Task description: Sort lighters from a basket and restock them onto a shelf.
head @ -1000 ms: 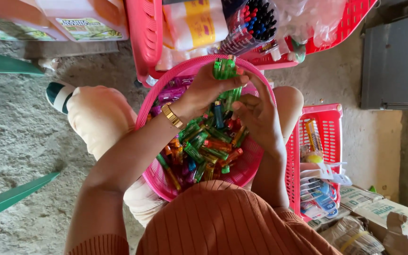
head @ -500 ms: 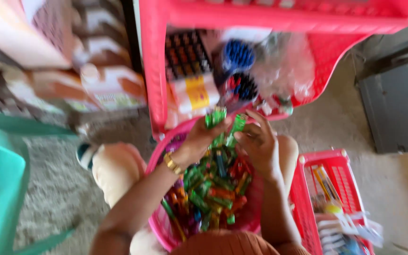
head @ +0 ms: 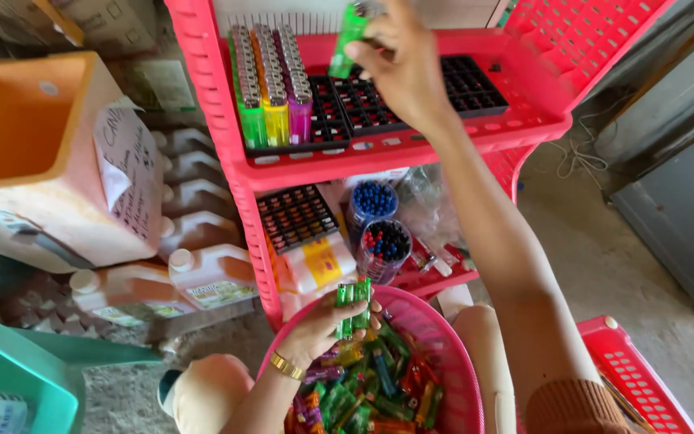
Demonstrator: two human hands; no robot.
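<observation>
Two hands work: the right hand (head: pixel 403 68) pinches one green lighter (head: pixel 349 32) at twelve o'clock above the black slotted tray (head: pixel 411 100); the left hand (head: pixel 327 325) clasps green lighters (head: pixel 353 301) over the pink basket (head: pixel 443 345). Light, rigid, slick plastic; best gripped mid-body.

This looks like a small shop's stock corner — goods sit in bulk, not in household amounts. A red plastic rack (head: pixel 226 153) carries a black display tray (head: pixel 411 100) with rows of coloured lighters (head: pixel 271 84), and the shelf below holds tubs of pens (head: pixel 379 233). A pink basket (head: pixel 443 354) brims with more lighters. Beside the rack, white plastic jugs (head: pixel 202 277) stand stacked in rows — next to a cardboard box (head: pixel 50 161) bearing a handwritten paper note. The floor is bare concrete (head: pixel 604 265).
</observation>
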